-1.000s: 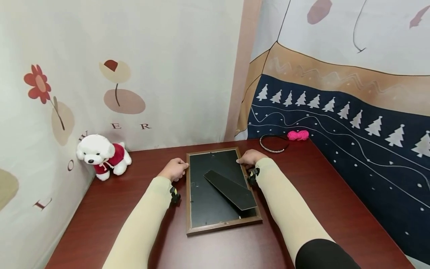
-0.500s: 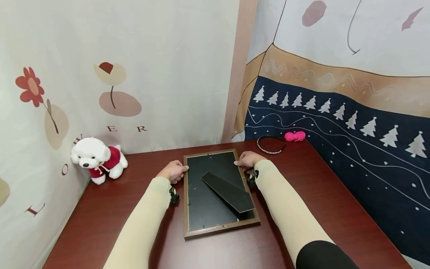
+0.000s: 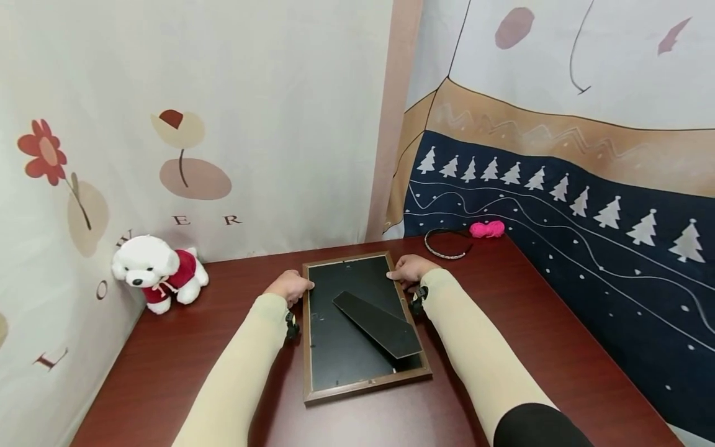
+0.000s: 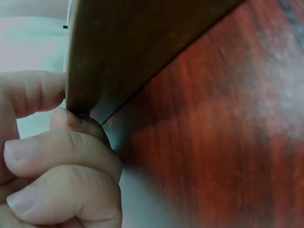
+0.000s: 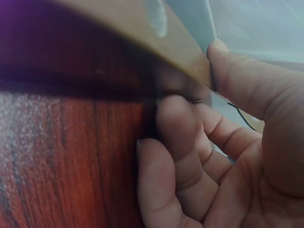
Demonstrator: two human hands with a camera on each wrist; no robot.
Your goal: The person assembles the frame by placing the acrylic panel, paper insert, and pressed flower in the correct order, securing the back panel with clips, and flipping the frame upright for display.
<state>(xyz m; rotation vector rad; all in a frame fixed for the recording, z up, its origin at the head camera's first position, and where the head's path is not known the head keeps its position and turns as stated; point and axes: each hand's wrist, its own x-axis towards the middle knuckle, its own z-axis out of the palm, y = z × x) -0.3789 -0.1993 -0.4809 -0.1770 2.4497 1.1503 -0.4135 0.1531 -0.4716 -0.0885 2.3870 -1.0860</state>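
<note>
A wooden picture frame (image 3: 365, 390) lies back side up on the table, its black backing (image 3: 335, 347) showing. A black easel stand (image 3: 380, 325) slants across that backing, its wide lower end raised a little. My left hand (image 3: 289, 287) pinches the frame's left side near the far end, thumb on top and curled fingers against the outer edge. Opposite it, my right hand (image 3: 412, 270) grips the right side, thumb over the rim. In the right wrist view, the fingertips (image 5: 175, 123) of this hand sit below the frame's edge, close over the wood.
A white plush dog (image 3: 162, 272) in a red top sits at the table's left by the wall cloth. Toward the far right lie a headband (image 3: 447, 256) and a pink yarn bundle (image 3: 487, 229). Patterned cloths hang behind the reddish-brown table (image 3: 530, 347) and along its right side.
The whole scene shifts slightly left and down in the head view. Both hands keep their hold on the picture frame, which stays in nearly the same place on the table.
</note>
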